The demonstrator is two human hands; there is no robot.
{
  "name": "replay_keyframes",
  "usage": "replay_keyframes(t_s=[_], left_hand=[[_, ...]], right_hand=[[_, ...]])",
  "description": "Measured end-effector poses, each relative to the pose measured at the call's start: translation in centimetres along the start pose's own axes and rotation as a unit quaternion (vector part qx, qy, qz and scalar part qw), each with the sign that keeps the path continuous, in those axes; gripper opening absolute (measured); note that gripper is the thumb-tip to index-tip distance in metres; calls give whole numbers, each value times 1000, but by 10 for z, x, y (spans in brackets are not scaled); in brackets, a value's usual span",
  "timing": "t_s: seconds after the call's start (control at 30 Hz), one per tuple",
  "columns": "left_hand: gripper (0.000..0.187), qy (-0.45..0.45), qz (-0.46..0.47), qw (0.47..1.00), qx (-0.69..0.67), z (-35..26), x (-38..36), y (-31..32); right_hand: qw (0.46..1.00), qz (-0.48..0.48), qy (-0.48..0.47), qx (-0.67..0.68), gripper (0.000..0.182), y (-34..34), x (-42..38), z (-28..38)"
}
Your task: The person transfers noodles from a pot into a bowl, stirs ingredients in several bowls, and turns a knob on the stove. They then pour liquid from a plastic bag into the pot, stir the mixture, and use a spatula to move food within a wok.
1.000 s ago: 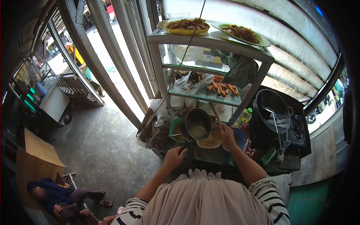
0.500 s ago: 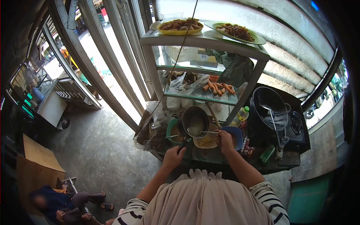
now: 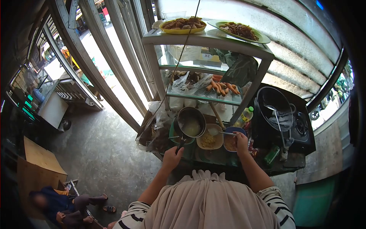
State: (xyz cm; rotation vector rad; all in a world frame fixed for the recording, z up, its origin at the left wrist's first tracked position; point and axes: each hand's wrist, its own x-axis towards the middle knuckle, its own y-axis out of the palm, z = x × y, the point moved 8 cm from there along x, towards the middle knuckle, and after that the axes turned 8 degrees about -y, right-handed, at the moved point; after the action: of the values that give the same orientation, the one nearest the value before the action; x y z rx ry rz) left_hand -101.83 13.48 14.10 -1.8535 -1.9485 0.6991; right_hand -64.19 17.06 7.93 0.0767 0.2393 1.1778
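My left hand (image 3: 172,158) is closed round the black handle of a dark saucepan (image 3: 191,122). Pale liquid lies in the pan, which is tilted above the green bowl (image 3: 172,134) and partly hides it. In my right hand (image 3: 241,143) is the handle of a metal ladle (image 3: 213,132), its head over a pale bowl (image 3: 209,142) of yellow food. Beneath and beside that hand stands a blue bowl (image 3: 229,142) with orange-brown contents.
A glass cabinet (image 3: 207,70) with carrots stands behind, two plates of food on top. To the right are a black wok (image 3: 272,108), a stove (image 3: 301,129) and bottles. A person (image 3: 57,208) sits at lower left.
My left hand has moved the saucepan slightly left, uncovering more of the pale bowl. My right hand and the ladle have shifted right, and the ladle has left the pan.
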Motion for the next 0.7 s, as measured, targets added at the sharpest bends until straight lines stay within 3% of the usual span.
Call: replay_keyframes(t_s=[0.1, 0.17, 0.2, 0.27, 0.47, 0.7], left_hand=[[43, 10, -13, 1000, 5, 4, 2, 0], [43, 13, -14, 1000, 6, 4, 1, -2], [43, -1, 0, 1000, 6, 2, 0, -1], [42, -10, 14, 1000, 6, 0, 3, 0], [41, 13, 11, 1000, 14, 3, 6, 5], [35, 51, -15, 993, 107, -6, 0, 3]], right_hand=[[998, 1, -46, -46, 21, -2, -2, 10], [967, 27, -171, -187, 20, 9, -9, 40], [967, 26, -172, -187, 20, 12, -10, 45], [864, 26, -397, -309, 19, 32, -28, 87], [940, 50, -288, -177, 18, 66, -36, 97], [964, 22, -244, -105, 19, 55, -29, 89]])
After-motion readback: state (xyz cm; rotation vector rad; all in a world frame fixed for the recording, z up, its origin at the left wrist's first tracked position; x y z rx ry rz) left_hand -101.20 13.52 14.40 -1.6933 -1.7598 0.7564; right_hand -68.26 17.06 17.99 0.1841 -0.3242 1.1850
